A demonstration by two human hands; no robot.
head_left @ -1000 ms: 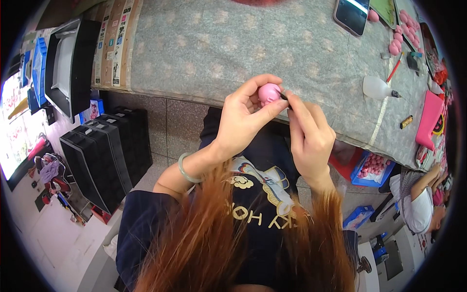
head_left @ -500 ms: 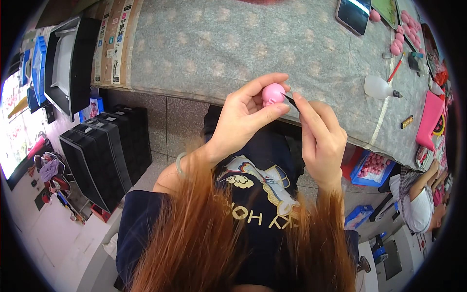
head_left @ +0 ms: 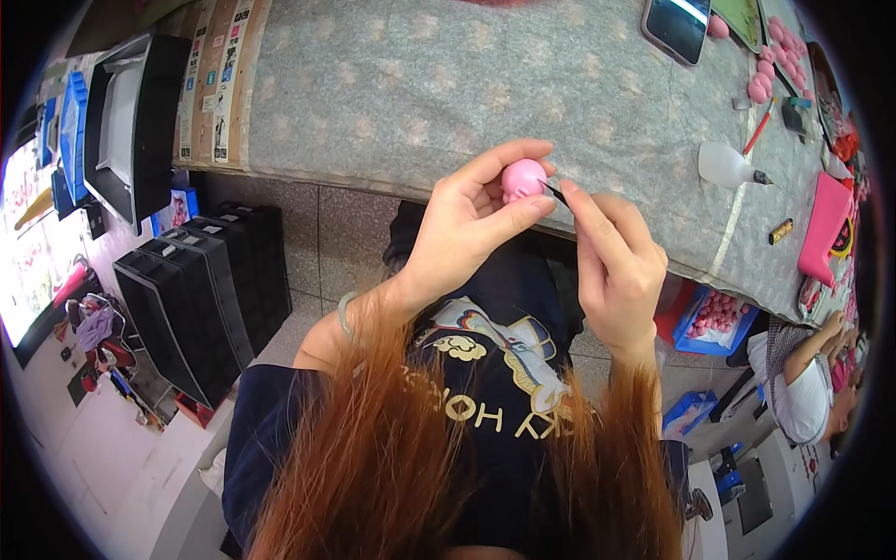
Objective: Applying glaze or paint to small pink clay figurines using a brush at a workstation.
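Between the thumb and fingers of my left hand point(head_left: 455, 222) is a small glossy pink ball-shaped piece point(head_left: 523, 175) with little raised lumps on its lower side. My right hand point(head_left: 616, 257) pinches a slim black pointed tool point(head_left: 555, 193); its exact kind does not show. The tip meets the right side of the pink piece or lies very close to it. Both hands are held just off the near edge of the cloth-covered table point(head_left: 401, 93), above my lap.
Rightward on the table are a phone point(head_left: 674, 30), several pink balls point(head_left: 761, 86), a white squeeze bottle point(head_left: 723, 166) and a pink tape dispenser point(head_left: 825, 229). Below stands a blue bin point(head_left: 737, 341) of pink pieces. Black crates point(head_left: 201, 289) stand left; another person point(head_left: 803, 392) is at far right.
The black tool's tip has shifted very slightly at the side of the pink piece. Both hands otherwise keep nearly the same place and grip.
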